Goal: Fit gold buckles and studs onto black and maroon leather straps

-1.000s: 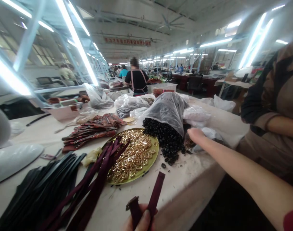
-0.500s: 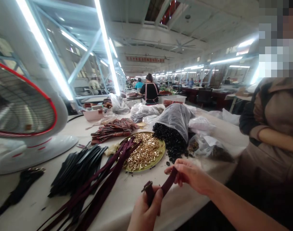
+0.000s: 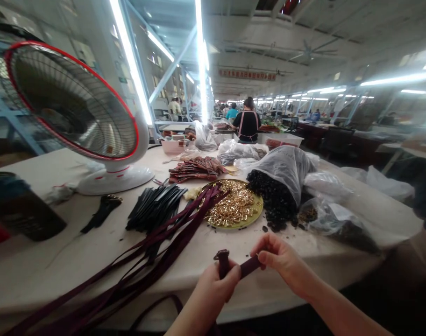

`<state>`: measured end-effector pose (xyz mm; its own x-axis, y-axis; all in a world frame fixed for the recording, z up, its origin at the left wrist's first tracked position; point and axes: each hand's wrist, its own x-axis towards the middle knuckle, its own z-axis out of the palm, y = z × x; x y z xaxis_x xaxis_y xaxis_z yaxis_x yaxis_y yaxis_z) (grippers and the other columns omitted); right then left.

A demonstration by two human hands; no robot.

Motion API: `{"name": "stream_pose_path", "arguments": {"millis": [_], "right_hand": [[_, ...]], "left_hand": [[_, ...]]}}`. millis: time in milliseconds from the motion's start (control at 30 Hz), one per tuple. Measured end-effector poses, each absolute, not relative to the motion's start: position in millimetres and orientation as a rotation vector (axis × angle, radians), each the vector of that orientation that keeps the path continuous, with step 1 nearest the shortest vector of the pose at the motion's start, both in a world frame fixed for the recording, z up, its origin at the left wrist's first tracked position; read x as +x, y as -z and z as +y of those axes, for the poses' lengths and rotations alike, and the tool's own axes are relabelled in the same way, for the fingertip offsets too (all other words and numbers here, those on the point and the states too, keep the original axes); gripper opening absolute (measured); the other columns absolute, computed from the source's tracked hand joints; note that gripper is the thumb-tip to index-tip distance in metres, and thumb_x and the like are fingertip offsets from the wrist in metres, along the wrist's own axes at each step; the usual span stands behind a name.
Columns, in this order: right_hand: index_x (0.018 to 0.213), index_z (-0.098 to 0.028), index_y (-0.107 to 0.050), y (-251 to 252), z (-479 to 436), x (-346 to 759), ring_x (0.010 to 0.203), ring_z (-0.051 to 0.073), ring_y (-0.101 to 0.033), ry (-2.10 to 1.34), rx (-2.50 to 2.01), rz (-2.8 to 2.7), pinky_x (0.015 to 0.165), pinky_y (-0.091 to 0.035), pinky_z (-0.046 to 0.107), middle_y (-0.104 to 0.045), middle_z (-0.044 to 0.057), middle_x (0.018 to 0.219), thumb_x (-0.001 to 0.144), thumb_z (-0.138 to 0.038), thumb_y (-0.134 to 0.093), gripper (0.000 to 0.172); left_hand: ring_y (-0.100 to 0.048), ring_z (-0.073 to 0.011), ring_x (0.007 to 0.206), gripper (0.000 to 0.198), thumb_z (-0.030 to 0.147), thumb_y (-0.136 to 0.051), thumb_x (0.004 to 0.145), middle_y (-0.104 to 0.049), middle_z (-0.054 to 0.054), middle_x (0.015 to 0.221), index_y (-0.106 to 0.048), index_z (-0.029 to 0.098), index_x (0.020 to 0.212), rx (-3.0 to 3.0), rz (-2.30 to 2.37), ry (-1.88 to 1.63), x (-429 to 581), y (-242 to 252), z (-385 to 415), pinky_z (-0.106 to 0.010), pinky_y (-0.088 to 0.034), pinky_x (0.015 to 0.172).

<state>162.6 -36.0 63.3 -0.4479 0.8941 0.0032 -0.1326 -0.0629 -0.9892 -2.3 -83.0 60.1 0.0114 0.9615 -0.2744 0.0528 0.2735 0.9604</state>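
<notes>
A dark maroon strap (image 3: 250, 266) stretches between my two hands above the table's front edge. My left hand (image 3: 218, 282) is closed around it, and a small metal buckle (image 3: 221, 254) sits at the strap end that sticks up from this fist. Thumb and fingers of my right hand (image 3: 279, 259) pinch the strap's other end. Just beyond lies a round yellow-green tray (image 3: 258, 215) heaped with gold-coloured metal pieces (image 3: 230, 205). Long maroon straps (image 3: 171, 240) run from the tray's left side toward the front left.
Black strips (image 3: 152, 210) lie in a pile left of the tray. A bag (image 3: 286, 170) spills small black pieces (image 3: 274, 200) on its right. A fan (image 3: 80, 112) stands at the left, a dark container (image 3: 27, 205) nearer. Reddish strips (image 3: 199, 169) lie behind. Another person (image 3: 248, 121) works farther back.
My view has swung left, so more of the fan and a dark container show. The person at the right has mostly left view. Both hands keep hold of the strap.
</notes>
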Motion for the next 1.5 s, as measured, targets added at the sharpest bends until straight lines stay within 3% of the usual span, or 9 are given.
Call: {"name": "stream_pose_path", "arguments": {"millis": [200,400,533,633,800,1067,1233,1367,1500], "right_hand": [[0.12,-0.022,-0.043,-55,-47,148,0.068,0.014,-0.051,-1.603,-0.752,-1.372,0.062,-0.04,0.028,-0.061,0.006,0.092,0.065,-0.059,-0.064,0.069],[0.101,-0.025,-0.061,-74,-36,158,0.1,0.021,-0.049,-1.467,-0.831,-1.662,0.085,-0.039,0.034,-0.051,0.006,0.121,0.085,-0.044,-0.048,0.028],[0.076,-0.02,-0.056,-72,-31,147,0.076,0.017,-0.055,-1.713,-0.618,-1.469,0.069,-0.044,0.032,-0.06,0.006,0.087,0.085,-0.046,-0.047,0.029],[0.071,-0.018,-0.049,-64,-25,136,0.052,0.009,-0.043,-1.806,-0.759,-1.36,0.056,-0.039,0.024,-0.046,-0.003,0.055,0.087,-0.047,-0.045,0.033],[0.07,-0.016,-0.047,-56,-19,120,0.047,0.005,-0.026,-1.86,-0.892,-1.486,0.042,-0.02,0.018,-0.033,-0.007,0.053,0.083,-0.051,-0.049,0.037],[0.095,-0.019,-0.05,-58,-15,120,0.052,0.006,-0.041,-1.871,-0.84,-1.33,0.045,-0.03,0.017,-0.048,-0.004,0.065,0.078,-0.056,-0.052,0.041],[0.091,-0.019,-0.059,-76,-18,133,0.075,0.011,-0.052,-1.791,-0.715,-1.526,0.07,-0.042,0.022,-0.056,0.001,0.08,0.081,-0.037,-0.058,0.021],[0.081,-0.019,-0.06,-85,-32,135,0.073,0.01,-0.052,-1.688,-0.638,-1.597,0.07,-0.044,0.022,-0.051,0.0,0.076,0.083,-0.033,-0.056,0.015],[0.08,-0.022,-0.062,-94,-56,140,0.085,0.012,-0.051,-1.395,-0.559,-1.632,0.073,-0.044,0.023,-0.048,0.002,0.093,0.085,-0.028,-0.053,0.011]], "left_hand": [[-0.024,-0.0046,0.035,0.039,0.056,-0.054,0.071,-0.034,0.01,0.038,-0.043,0.019,0.072,0.827,1.115,-1.125,2,-55,-78,-0.017,-0.015,0.037],[-0.023,-0.005,0.036,0.034,0.051,-0.049,0.079,-0.033,0.009,0.041,-0.046,0.018,0.075,0.764,0.92,-0.974,-3,-55,-80,-0.018,-0.016,0.038],[-0.048,-0.0112,0.055,0.033,0.044,-0.044,0.084,-0.053,0.0,0.059,-0.057,0.014,0.084,1.129,1.179,-1.05,-5,-53,-73,-0.021,-0.038,0.055],[-0.059,-0.0196,0.074,0.033,0.038,-0.038,0.086,-0.065,-0.007,0.078,-0.06,0.016,0.097,1.423,1.562,-1.091,-12,-52,-65,-0.028,-0.044,0.07],[-0.06,-0.0262,0.094,0.037,0.027,-0.032,0.088,-0.065,-0.012,0.104,-0.056,0.02,0.115,1.875,1.764,-0.766,-19,-45,-53,-0.036,-0.044,0.08],[-0.06,-0.0227,0.07,0.031,0.023,-0.033,0.087,-0.065,-0.009,0.08,-0.062,0.02,0.1,1.981,1.779,-0.583,-14,-43,-48,-0.031,-0.043,0.061],[-0.053,-0.0248,0.095,0.032,0.033,-0.057,0.075,-0.059,-0.01,0.105,-0.057,0.02,0.104,1.817,1.652,-1.01,-32,-68,-66,-0.034,-0.041,0.08],[-0.046,-0.0094,0.052,0.02,0.037,-0.056,0.079,-0.052,0.002,0.058,-0.05,0.018,0.074,1.043,1.181,-0.979,-30,-92,-79,-0.021,-0.035,0.052],[-0.041,-0.0051,0.049,0.016,0.022,-0.062,0.074,-0.047,0.004,0.056,-0.048,0.016,0.076,0.675,0.86,-0.97,-7,-82,-84,-0.017,-0.03,0.051]]}}
